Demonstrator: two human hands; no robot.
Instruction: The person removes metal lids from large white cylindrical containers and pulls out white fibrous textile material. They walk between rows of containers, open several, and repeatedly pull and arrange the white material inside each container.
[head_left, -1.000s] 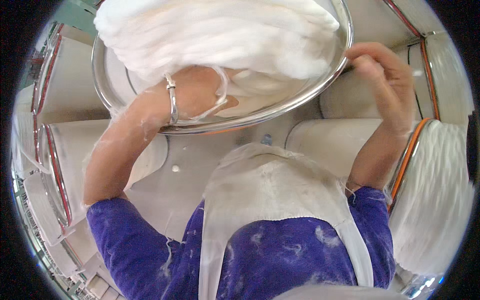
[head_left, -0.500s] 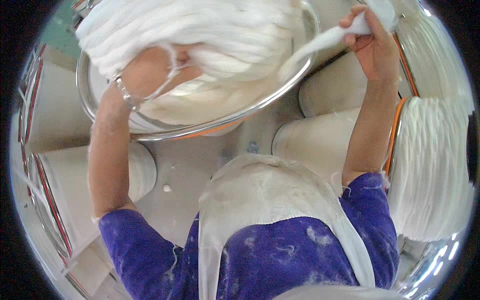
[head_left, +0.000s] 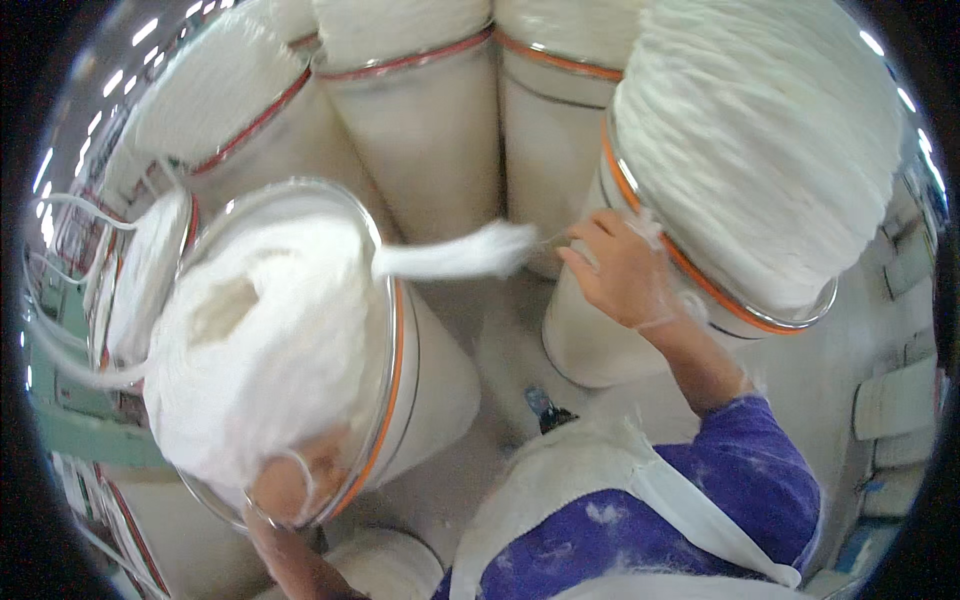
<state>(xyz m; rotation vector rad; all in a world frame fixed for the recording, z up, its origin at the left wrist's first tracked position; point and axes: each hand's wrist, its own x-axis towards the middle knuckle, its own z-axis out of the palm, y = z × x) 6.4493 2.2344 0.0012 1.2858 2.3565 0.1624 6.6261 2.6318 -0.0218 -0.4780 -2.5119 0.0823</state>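
While pinched, sliver (head_left: 450, 258) runs sideways—left-to-right.

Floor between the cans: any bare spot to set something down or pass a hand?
One bare patch of floor lies between the left can, the right can and the apron. The right hand holds a sliver end above it. The rear cans stand wall to wall. The left hand rests on the left can's heaped sliver.

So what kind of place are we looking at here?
Probably a textile spinning mill. Tall cream cylindrical cans with orange rims stand packed together, each heaped with coiled white cotton-like fibre. The right hand pulls a loose white fibre strand from one can.
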